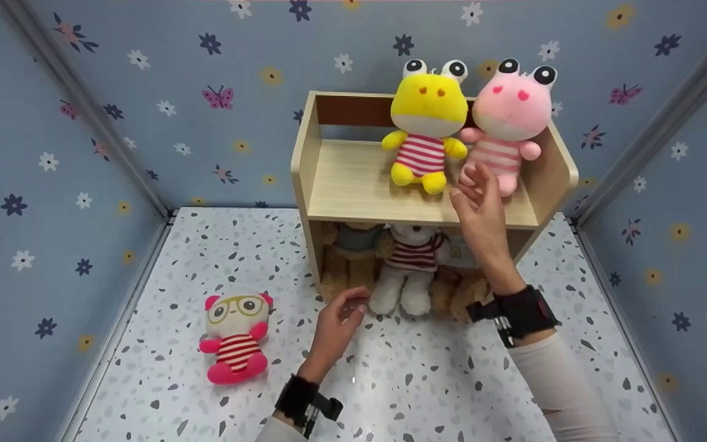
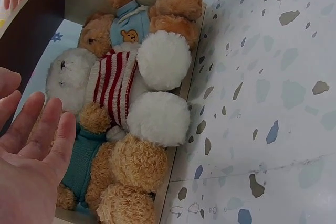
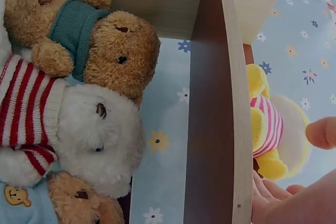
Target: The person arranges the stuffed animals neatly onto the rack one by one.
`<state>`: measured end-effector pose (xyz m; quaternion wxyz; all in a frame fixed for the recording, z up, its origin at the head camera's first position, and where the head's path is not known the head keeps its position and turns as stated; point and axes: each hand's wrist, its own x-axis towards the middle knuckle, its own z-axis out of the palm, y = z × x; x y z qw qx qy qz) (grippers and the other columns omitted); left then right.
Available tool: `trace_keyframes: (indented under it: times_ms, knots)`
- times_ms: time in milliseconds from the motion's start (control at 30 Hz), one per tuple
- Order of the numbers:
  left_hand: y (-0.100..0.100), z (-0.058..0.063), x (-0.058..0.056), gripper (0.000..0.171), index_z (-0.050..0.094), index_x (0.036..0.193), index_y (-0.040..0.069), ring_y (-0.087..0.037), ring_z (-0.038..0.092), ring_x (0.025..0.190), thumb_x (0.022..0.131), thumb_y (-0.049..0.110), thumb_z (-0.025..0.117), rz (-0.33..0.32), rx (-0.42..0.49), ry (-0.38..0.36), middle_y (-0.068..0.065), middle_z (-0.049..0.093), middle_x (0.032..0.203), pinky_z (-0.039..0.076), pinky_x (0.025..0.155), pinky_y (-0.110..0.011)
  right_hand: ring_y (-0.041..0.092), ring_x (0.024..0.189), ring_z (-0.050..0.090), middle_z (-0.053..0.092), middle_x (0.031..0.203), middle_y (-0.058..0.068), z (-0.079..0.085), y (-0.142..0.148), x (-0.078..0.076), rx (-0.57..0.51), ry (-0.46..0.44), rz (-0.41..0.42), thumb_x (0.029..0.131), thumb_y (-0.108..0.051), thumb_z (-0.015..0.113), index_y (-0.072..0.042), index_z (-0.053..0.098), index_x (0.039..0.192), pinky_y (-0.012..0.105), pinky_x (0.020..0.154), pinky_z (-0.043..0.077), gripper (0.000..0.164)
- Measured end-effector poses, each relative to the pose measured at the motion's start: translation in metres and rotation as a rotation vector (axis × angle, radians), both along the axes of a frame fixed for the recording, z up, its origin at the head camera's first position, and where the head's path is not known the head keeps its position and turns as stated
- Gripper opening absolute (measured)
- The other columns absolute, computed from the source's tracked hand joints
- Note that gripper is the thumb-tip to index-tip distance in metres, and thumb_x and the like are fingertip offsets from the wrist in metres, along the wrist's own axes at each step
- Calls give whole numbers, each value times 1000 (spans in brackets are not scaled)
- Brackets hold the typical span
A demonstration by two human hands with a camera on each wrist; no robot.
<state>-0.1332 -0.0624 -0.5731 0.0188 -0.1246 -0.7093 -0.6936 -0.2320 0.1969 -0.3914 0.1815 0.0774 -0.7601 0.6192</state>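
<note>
My right hand [image 1: 483, 215] is at the upper shelf's front, its fingers loosely bent before the legs of a pink frog plush [image 1: 513, 107]. The thumb stands apart from the fingers in the right wrist view. Beside the pink frog, a yellow frog plush [image 1: 429, 107] in a pink-and-white striped top sits upright. My left hand [image 1: 336, 325] hovers empty in front of the lower shelf, fingers relaxed. Nearest to it are a white plush bear [image 2: 113, 82] in a red-striped sweater and a brown teddy bear [image 2: 126, 169] in a green sweater.
A wooden two-tier shelf [image 1: 359, 184] stands against the flowered wall [image 1: 304, 55]. Another brown bear [image 2: 131, 22] in light blue sits in its lower tier. On the speckled floor [image 1: 427, 380], a pink-and-white plush [image 1: 237, 337] with yellow glasses lies at the left.
</note>
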Motion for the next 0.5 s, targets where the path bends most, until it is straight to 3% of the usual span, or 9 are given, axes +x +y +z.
trace_keyframes:
  times_ms: [367,500]
  knots:
    - [-7,12,-10,35,61,139,7,-24,63,121,105,16,62,25,-87,26,-8,68,130,50,103,-45,30,128,59,55,145,15,-8,16,27,80,127,-11,105,-11,59,3,48,147,44,105,49,45]
    - [-12,14,-14,33,62,138,6,-27,62,122,105,10,62,50,-125,72,-12,66,131,51,101,-48,32,124,60,61,138,16,-13,22,38,103,159,-34,104,-2,58,5,59,137,34,100,51,33]
